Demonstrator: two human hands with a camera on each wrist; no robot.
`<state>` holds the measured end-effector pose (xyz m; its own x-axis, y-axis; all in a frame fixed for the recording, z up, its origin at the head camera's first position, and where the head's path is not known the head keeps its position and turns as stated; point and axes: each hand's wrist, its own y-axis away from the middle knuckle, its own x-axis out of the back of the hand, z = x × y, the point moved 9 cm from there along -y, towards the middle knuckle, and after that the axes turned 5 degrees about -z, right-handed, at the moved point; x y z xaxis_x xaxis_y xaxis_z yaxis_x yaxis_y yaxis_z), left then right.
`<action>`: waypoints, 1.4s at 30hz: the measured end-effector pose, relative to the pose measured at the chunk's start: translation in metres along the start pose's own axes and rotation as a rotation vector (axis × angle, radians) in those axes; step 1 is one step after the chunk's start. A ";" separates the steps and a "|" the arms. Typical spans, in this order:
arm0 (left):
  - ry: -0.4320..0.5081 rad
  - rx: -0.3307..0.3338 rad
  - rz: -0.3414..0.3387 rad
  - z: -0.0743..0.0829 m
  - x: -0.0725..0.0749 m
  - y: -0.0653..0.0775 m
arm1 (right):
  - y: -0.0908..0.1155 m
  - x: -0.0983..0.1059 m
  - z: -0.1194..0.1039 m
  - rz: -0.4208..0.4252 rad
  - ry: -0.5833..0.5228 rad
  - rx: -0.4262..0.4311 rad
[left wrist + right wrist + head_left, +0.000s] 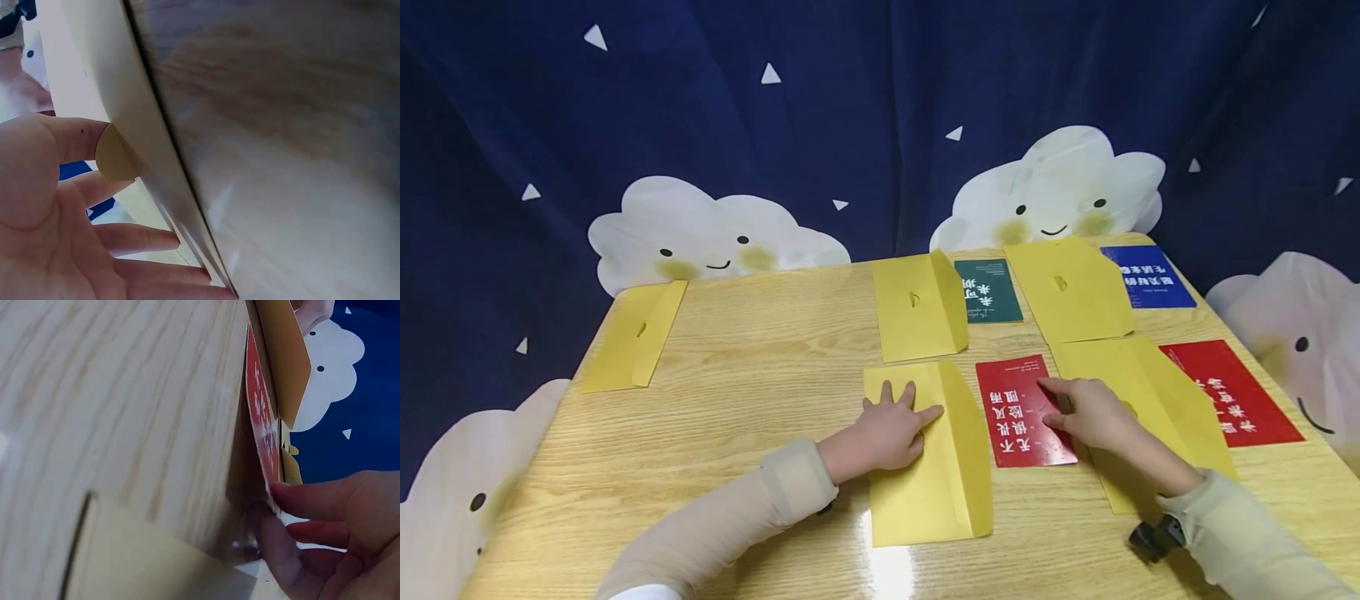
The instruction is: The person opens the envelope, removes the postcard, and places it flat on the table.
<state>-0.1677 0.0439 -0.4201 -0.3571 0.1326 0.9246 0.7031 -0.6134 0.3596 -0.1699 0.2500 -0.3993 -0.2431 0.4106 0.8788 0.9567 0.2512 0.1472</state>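
My left hand [886, 433] rests on a yellow envelope [917, 504], fingers spread and straight, with the envelope's flap [967, 433] unfolded to the right. Seen from the left wrist, the thumb and index finger lie by the rounded notch tab [117, 153]. A red card [1011, 417] with white characters is beside that flap. Its right edge is pinched between the thumb and fingers of my right hand [1093, 412]. In the right wrist view the red card [259, 406] tilts, its held edge raised off the wood.
Another yellow envelope [1138, 392] lies under my right forearm, a second red card [1247, 400] beyond it. Farther back are two envelopes, a green card [992, 292] and a blue card [1150, 277]. One envelope [636, 337] sits far left on the wooden table [760, 350].
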 end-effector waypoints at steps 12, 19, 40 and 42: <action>-0.037 -0.003 -0.038 0.001 -0.004 0.000 | -0.002 -0.007 -0.003 -0.056 0.191 -0.047; 0.065 -0.096 0.065 -0.006 0.017 0.011 | 0.004 0.015 -0.012 0.091 0.143 -0.035; 0.355 -0.163 0.465 -0.104 0.060 0.098 | -0.019 0.028 -0.136 0.185 -0.049 0.373; 0.364 -0.138 0.470 -0.117 0.060 0.106 | -0.026 0.027 -0.148 0.154 -0.056 0.381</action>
<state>-0.1869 -0.1045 -0.3411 -0.2322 -0.4370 0.8690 0.7591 -0.6400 -0.1190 -0.1775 0.1243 -0.3123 -0.1201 0.5134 0.8497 0.8571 0.4855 -0.1722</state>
